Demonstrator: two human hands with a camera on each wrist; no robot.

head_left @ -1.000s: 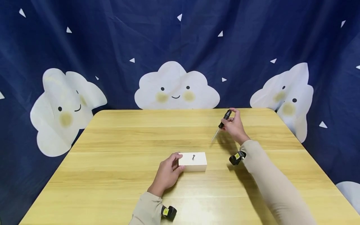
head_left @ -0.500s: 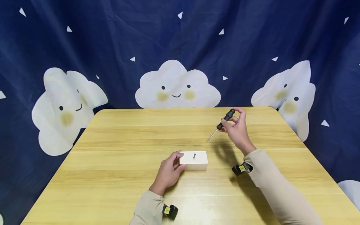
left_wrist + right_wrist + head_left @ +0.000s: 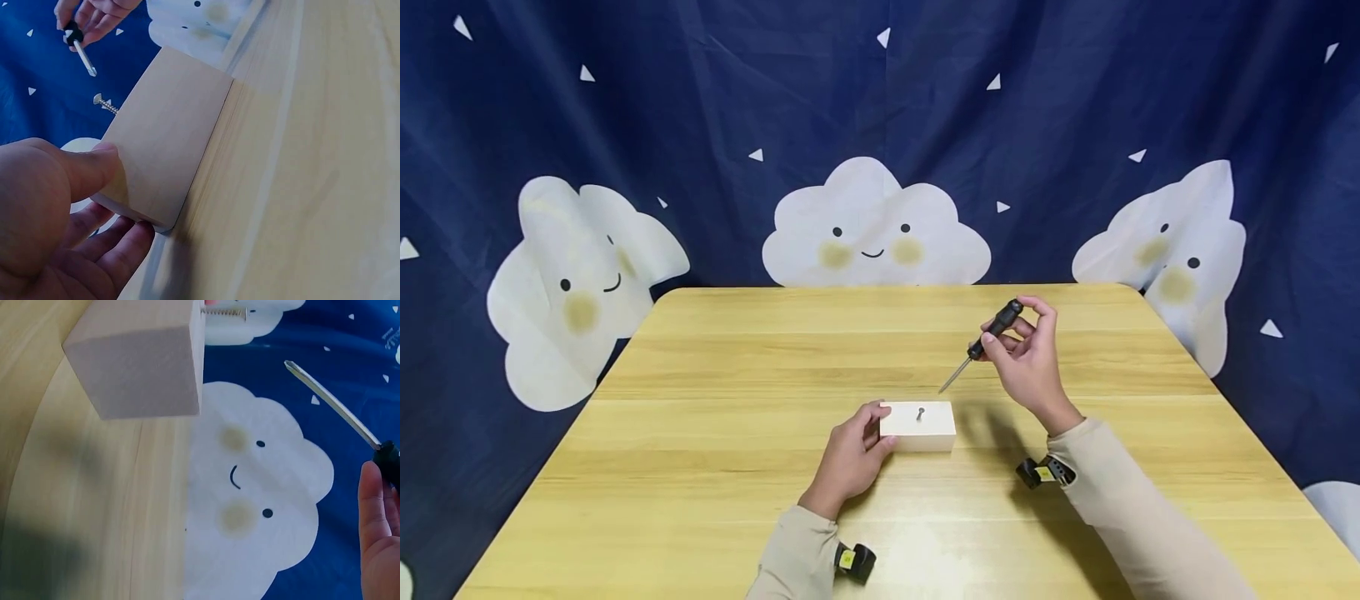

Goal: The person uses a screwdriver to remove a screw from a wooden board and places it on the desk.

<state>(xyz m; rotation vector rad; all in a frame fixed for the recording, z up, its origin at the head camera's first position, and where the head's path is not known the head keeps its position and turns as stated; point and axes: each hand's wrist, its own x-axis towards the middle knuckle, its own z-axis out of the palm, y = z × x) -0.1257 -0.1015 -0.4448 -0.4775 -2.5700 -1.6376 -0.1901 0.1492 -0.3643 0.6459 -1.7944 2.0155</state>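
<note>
A pale wooden block lies on the table, and a screw stands up out of its top face. My left hand grips the block's left end, with the thumb on the near side. In the left wrist view part of the threaded shank of the screw shows above the wood. My right hand holds a black-handled screwdriver, tilted with its metal shaft pointing down and left. The screwdriver tip is in the air, apart from the screw, up and to the right of it in the head view.
The light wooden table carries the block near its middle. Behind it hangs a dark blue curtain with white clouds and triangles. Each wrist wears a small black camera, the right one just above the tabletop.
My right hand first moved a little right, then the screwdriver tip came left and down, closer to the screw. My left hand and the block have stayed put.
</note>
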